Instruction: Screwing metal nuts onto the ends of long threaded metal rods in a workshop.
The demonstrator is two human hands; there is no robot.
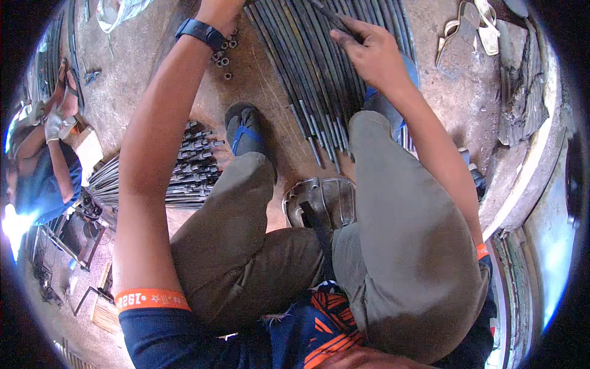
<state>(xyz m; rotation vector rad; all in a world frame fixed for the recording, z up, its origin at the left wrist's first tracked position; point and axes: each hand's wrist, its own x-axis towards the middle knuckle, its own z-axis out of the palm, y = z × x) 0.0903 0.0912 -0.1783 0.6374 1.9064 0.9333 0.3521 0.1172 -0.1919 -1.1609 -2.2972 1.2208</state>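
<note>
Clasping a bar [330, 17] in the right hand [376, 56], pointing forward-left from its fingers [364, 27]; not showing the left hand's [221, 11] grip.

Hands [376, 56] near dark rods [305, 54]

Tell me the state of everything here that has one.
Right hand, closed around a dark bar
Left hand, partly out of frame, grip unclear
Dark metal rods, laid side by side
Thick-ended rods, piled
Metal nuts, loose on floor
Wristband, fastened
Flip-flop, worn
Sandals, unworn
</note>
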